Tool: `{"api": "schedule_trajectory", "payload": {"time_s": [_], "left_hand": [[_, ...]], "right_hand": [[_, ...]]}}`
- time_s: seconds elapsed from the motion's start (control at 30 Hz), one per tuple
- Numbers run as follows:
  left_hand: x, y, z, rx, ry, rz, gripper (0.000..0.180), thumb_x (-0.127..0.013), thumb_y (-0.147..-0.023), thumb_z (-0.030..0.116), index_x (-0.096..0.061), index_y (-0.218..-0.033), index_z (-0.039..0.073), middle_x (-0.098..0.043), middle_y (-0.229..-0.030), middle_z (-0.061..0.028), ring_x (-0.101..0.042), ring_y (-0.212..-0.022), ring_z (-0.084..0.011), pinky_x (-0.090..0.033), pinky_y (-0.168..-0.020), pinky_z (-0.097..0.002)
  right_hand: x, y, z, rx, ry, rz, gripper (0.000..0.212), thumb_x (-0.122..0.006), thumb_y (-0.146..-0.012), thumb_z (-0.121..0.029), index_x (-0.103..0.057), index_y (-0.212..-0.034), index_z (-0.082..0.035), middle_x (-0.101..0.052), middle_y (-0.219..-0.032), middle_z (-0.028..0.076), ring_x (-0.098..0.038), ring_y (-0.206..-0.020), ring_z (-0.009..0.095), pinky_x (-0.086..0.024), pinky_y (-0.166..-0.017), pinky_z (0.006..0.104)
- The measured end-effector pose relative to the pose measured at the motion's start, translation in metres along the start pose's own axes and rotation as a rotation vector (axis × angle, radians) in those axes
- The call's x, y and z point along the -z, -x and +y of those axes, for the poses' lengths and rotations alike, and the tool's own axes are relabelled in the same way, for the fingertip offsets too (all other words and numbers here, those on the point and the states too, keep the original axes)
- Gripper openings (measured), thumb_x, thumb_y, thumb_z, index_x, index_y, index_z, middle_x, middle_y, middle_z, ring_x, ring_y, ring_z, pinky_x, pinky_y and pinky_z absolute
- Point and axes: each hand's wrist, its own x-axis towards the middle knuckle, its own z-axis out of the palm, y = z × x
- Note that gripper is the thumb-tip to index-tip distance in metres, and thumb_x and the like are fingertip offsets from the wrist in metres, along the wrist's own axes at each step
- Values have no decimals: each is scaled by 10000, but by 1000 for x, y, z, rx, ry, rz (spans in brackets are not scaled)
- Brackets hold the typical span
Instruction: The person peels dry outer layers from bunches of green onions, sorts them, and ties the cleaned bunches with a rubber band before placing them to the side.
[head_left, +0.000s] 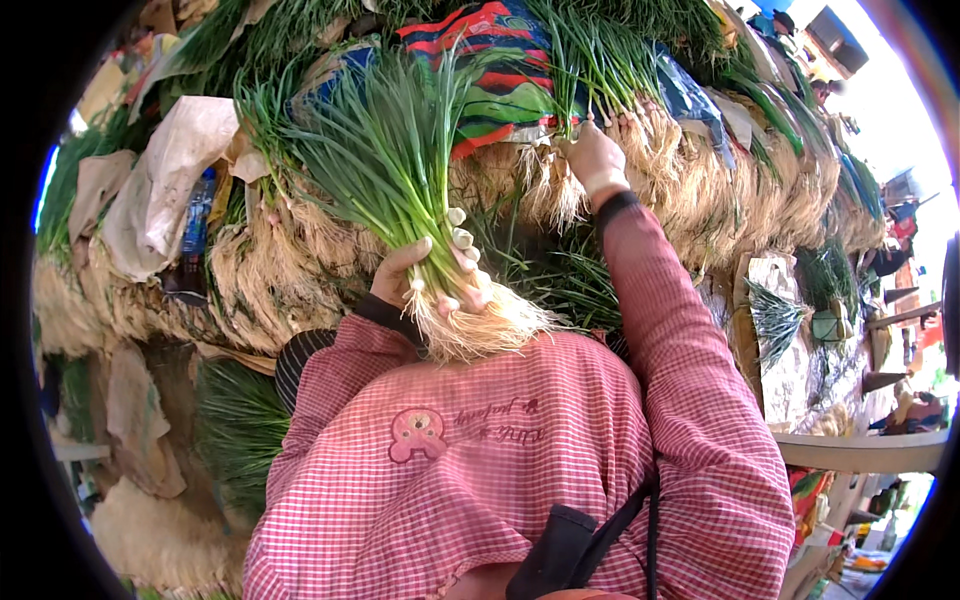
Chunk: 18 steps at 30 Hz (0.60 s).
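The left hand (pixel 396 272) grips a thick bunch of green stalks (pixel 420 180), its pale roots (pixel 482 326) fanning out toward a red-and-white checked garment (pixel 560 450). The right hand (pixel 597 160) (its exact hold is unclear) is at more stalks (pixel 610 65) beside a colourful sack (pixel 505 85).

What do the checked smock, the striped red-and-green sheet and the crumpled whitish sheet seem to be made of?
Smock: probably woven cotton-like cloth, matt, with soft folds. Striped sheet: perhaps plastic or coated fabric; slightly glossy print. Whitish sheet: possibly plastic sacking, dull sheen, stiff creases.
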Motion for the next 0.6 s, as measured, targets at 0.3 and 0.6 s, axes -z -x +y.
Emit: {"api": "schedule_trajectory", "payload": {"time_s": [0.3, 0.6], "left_hand": [[4, -13, 1, -51, -199, 150, 601, -658, -816, 232, -457, -1333, 2, -358, -1480, -267, -402, -1352, -390, -428, -1059, -529], [27, -18, -8, 341, -271, 316, 395, -517, -952, 187, -500, -1220, -104, -638, -1074, -278, -670, -956, -431, -607, -810, -455]], "right_hand": [[-17, -1, 34, 331, -530, -253, 226, -520, -961, -126, -689, -1097, -60, -719, -1012, 45, -669, -814, 114, -550, -707, 266], [-32, 125, -39, 571, -566, -86, 254, -617, -921, -249, -664, -987, -9, -658, -910, 178, -630, -920, 347, -505, -807, 387]]}}
